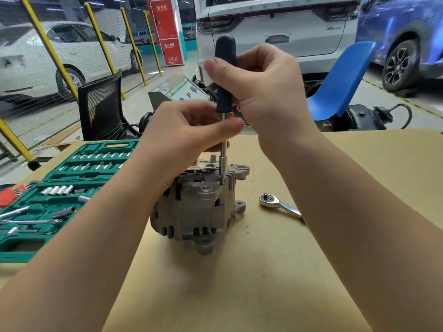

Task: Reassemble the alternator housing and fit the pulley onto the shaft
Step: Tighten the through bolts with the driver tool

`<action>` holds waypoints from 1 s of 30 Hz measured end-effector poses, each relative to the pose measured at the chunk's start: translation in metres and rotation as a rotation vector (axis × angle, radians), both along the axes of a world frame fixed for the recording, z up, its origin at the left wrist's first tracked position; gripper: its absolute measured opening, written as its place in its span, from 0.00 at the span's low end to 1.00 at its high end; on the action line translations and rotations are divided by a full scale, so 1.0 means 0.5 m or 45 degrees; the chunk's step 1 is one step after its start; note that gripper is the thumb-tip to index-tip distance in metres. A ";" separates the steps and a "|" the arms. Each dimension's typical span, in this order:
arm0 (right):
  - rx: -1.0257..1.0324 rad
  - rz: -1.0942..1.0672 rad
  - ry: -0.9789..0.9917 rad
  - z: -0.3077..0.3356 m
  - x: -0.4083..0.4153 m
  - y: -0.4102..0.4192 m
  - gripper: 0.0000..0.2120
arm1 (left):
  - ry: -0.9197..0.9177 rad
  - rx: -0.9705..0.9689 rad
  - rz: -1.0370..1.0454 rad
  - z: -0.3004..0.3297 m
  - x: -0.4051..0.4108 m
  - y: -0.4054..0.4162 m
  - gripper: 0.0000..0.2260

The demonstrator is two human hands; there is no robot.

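The alternator (pixel 199 207) stands on end in the middle of the cardboard-covered table (pixel 239 295), rear housing up, its mounting ears jutting out to the right. Up top, the right hand (pixel 266 92) wraps its curled fingers and thumb round the black handle of a nut driver (pixel 224 75), holding it upright. The steel shank drops straight down, and its socket tip sits at the upper right edge of the housing, right by the cooling fins. Whether it is seated on a bolt head, I cannot tell. The left hand (pixel 189 133) comes in from the left, thumb and fingers closing on the shank partway down, the rest of the hand hovering over the top of the alternator. A chrome ratchet (pixel 280 204) lies on the table just to the right of the alternator, partly hidden under the right forearm. To the left, an open green socket set case (pixel 55 200) shows rows of sockets and bits, with red hex keys (pixel 9 195) at its left edge. Behind the table: a black mesh chair (pixel 100 106), a blue chair (pixel 342 77), and parked cars.
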State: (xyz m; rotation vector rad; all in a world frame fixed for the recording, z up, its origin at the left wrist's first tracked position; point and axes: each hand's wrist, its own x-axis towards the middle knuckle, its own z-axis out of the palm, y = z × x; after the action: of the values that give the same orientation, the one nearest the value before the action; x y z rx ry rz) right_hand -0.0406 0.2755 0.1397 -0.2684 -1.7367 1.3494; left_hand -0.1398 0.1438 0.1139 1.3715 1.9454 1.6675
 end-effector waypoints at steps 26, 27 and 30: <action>-0.047 0.051 0.029 0.014 0.005 0.011 0.11 | 0.341 0.201 0.323 0.024 0.016 0.043 0.12; -0.118 0.168 -0.003 0.016 0.010 0.019 0.12 | 0.372 0.201 0.318 0.023 0.016 0.043 0.12; -0.206 0.401 -0.082 0.020 0.019 0.035 0.17 | 0.414 0.241 0.295 0.016 0.018 0.043 0.11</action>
State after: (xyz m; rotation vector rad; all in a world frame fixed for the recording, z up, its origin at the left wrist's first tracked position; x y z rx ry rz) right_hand -0.0310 0.2930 0.1497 -0.1319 -1.7782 1.7297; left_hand -0.1309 0.1652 0.1218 1.6270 2.2466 1.8709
